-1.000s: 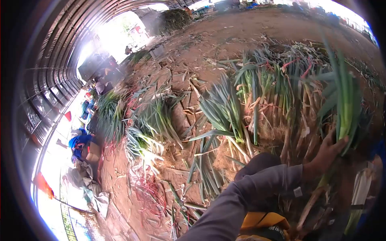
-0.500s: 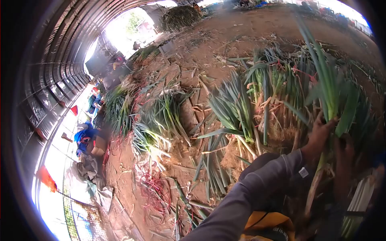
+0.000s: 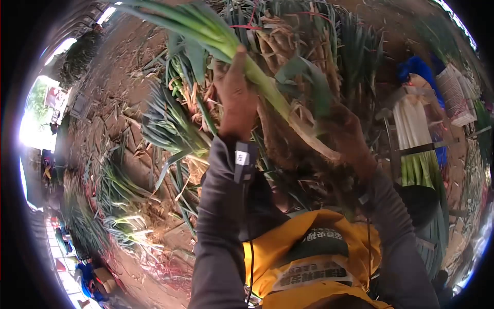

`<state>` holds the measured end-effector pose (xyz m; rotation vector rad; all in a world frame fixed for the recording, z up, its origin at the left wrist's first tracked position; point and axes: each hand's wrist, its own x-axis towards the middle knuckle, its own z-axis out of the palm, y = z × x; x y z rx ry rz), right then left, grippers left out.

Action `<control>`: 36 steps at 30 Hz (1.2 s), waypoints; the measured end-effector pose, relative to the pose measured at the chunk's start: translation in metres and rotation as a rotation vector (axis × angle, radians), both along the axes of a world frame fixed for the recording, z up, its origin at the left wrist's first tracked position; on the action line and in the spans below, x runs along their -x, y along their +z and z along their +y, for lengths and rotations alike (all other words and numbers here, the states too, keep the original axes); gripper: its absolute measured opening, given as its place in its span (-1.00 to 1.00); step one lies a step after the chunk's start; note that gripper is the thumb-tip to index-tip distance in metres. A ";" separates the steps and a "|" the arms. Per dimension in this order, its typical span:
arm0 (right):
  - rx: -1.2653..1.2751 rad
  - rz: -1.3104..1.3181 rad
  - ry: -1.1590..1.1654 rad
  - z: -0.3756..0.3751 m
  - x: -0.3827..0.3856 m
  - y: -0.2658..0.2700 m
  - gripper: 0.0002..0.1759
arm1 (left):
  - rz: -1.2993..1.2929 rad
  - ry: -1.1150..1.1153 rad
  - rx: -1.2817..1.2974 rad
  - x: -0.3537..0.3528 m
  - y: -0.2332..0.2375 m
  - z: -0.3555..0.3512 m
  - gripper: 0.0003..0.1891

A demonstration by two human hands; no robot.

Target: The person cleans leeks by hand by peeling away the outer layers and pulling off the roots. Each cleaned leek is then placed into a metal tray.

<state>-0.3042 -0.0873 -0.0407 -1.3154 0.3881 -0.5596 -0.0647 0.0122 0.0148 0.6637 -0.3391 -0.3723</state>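
My left hand (image 3: 237,98) is closed around a large green onion (image 3: 270,92), thumb lying along the stalk. Its green leaves point to the upper left and its pale root end slopes down to the right. Near that lower end is my right hand (image 3: 352,136), dark and slightly blurred. Its fingers appear closed on a loose green onion leaf (image 3: 321,92) that bends away from the stalk. Behind both hands stand unpeeled green onions (image 3: 272,41) with brown, dry skins, some tied with red string.
Peeled white-stalked green onions (image 3: 411,121) lie in a metal stand on my right, a dark band across them. More green onions (image 3: 175,121) lie on the littered dirt floor to the left. A yellow apron (image 3: 309,247) covers my lap. Red string (image 3: 170,270) is scattered at lower left.
My view has turned to the right and downward. The green onion has tipped from near upright to a slant, and my right hand has moved apart from my left with the leaf.
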 end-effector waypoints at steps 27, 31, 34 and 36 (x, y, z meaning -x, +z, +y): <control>0.004 -0.017 0.065 -0.016 -0.091 0.022 -0.46 | -0.017 -0.209 -0.136 0.034 -0.016 -0.027 -0.72; 0.060 -0.137 0.050 -0.015 -0.085 0.032 -0.60 | -0.066 -0.157 -0.086 0.032 0.002 -0.019 -0.70; 0.401 0.010 0.238 -0.011 -0.044 0.030 -0.70 | -0.060 -0.255 0.052 0.001 0.003 -0.009 -0.70; 0.368 0.100 0.230 -0.007 -0.019 0.014 -0.75 | -0.015 -0.257 0.056 0.002 0.006 -0.003 -0.71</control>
